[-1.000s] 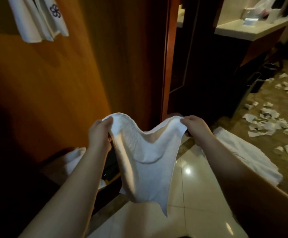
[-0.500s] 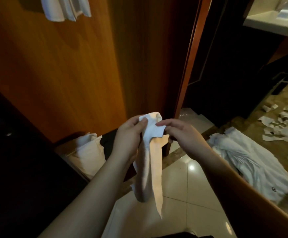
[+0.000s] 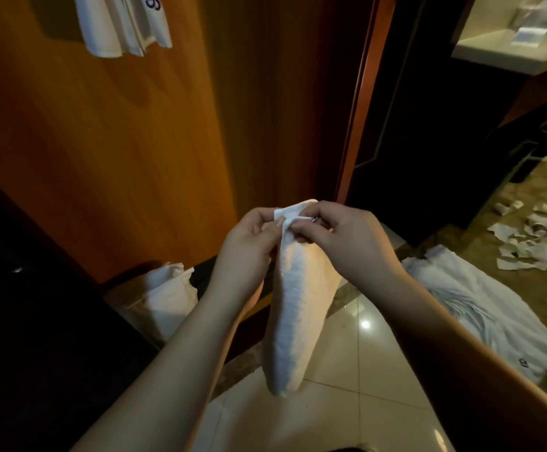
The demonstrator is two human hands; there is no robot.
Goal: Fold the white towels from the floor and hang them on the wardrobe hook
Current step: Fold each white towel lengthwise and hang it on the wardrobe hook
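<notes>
A small white towel hangs folded in half lengthwise in front of me, its top corners pinched together. My left hand grips the top edge from the left, and my right hand pinches the same corners from the right. More white towels with a dark emblem hang high on the orange wardrobe door; the hook itself is out of view. A larger white towel lies spread on the floor at the right. Another white cloth lies crumpled at the wardrobe's foot.
Torn paper scraps litter the brown floor at the right. A pale counter with items sits at the top right. A dark opening lies beyond the door frame. Glossy tiles are underfoot. A dark surface fills the left.
My hands came together, bringing the towel's two top corners into one and folding it in half. The view shifted so the hanging towels show again at the top left.
</notes>
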